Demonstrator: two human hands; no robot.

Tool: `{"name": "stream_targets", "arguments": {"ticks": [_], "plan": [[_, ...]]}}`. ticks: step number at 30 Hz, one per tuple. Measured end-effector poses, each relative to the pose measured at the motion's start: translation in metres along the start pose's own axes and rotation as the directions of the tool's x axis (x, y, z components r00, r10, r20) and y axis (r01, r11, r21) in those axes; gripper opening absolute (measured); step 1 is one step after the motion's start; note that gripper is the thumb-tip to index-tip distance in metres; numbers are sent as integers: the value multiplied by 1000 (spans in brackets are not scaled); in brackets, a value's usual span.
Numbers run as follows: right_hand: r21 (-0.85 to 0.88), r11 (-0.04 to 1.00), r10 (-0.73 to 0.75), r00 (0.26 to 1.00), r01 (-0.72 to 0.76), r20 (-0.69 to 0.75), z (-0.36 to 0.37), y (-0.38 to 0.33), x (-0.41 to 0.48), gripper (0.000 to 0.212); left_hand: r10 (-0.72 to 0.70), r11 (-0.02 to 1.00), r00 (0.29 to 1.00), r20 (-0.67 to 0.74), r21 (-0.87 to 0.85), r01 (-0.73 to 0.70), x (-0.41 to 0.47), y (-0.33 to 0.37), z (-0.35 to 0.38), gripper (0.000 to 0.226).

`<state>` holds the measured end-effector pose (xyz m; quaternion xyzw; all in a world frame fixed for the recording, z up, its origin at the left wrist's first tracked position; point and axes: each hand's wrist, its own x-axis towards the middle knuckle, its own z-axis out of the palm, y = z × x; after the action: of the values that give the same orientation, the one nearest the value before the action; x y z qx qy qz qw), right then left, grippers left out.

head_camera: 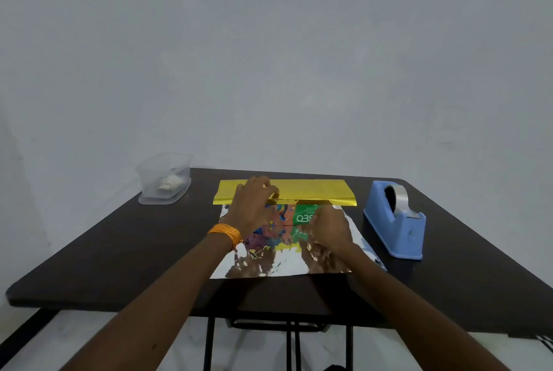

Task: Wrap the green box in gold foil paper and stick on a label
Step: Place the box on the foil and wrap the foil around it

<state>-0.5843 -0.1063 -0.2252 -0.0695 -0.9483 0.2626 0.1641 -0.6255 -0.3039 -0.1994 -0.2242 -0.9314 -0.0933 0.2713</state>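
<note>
While my left hand [254, 206] pinches the folded gold edge of the foil [284, 195], my right hand [327, 228] is fisted on the green box [303, 216]. Box lies mid-desk [119, 251] on foil, between tub [164, 179] and tape dispenser [395, 221].

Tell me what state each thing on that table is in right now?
Green box: lying on the foil, not yet covered.
Gold foil paper: spread silver side up, far edge folded over showing gold.
Left hand: pressing the far fold.
Right hand: resting on the box.
Tape dispenser: upright, roll loaded.
Plastic container: lidless, something white inside.
</note>
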Motion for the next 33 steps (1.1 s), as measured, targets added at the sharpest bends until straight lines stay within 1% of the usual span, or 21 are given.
{"name": "stream_targets", "arguments": {"ticks": [3,5,7,9,11,12,14,16,17,19,21,22,24,28,30,33], "plan": [[5,999,-44,994,45,-105,-24,14,-6,23,6,1000,989,-147,-4,-6,-3,14,4,44],[-13,998,-56,982,55,-178,-51,25,-9,19,41,989,980,-196,-129,-67,1,38,4,40],[-30,999,-47,959,40,-278,-81,35,-11,21,71,947,983,-169,-299,-119,8,67,3,32],[-12,1000,-31,934,29,-355,-108,51,-11,27,78,880,990,-116,-459,-123,15,102,5,27],[42,999,43,921,-29,-387,-130,71,-11,28,88,798,995,-53,-593,-102,20,140,8,26],[65,995,91,916,-71,-392,-139,82,-10,29,108,768,994,-19,-633,-95,22,159,10,28],[127,980,188,924,-153,-333,-150,99,-12,41,143,742,988,55,-666,-70,24,190,15,40],[244,947,261,944,-209,-202,-155,111,-16,48,154,736,983,97,-675,-49,25,211,20,47],[339,911,291,949,-236,-122,-156,116,-17,45,155,738,983,102,-673,-46,26,218,23,45],[511,810,327,945,-288,15,-155,123,-19,31,143,748,984,102,-663,-40,27,226,32,39],[609,727,340,937,-317,81,-154,125,-19,23,106,745,989,98,-666,-14,28,226,38,36],[636,703,344,935,-319,88,-155,124,-18,20,93,739,991,96,-674,-4,29,225,40,35],[658,677,356,929,-330,100,-156,123,-14,25,101,731,990,101,-682,-5,31,224,40,35],[644,662,412,904,-383,114,-156,116,-5,29,123,742,987,107,-670,-20,33,224,41,40],[636,674,424,902,-376,84,-156,111,-1,30,122,744,987,102,-668,-23,34,224,42,40],[589,736,418,909,-333,-8,-161,103,4,25,129,748,986,107,-663,-26,33,225,40,40]]}}
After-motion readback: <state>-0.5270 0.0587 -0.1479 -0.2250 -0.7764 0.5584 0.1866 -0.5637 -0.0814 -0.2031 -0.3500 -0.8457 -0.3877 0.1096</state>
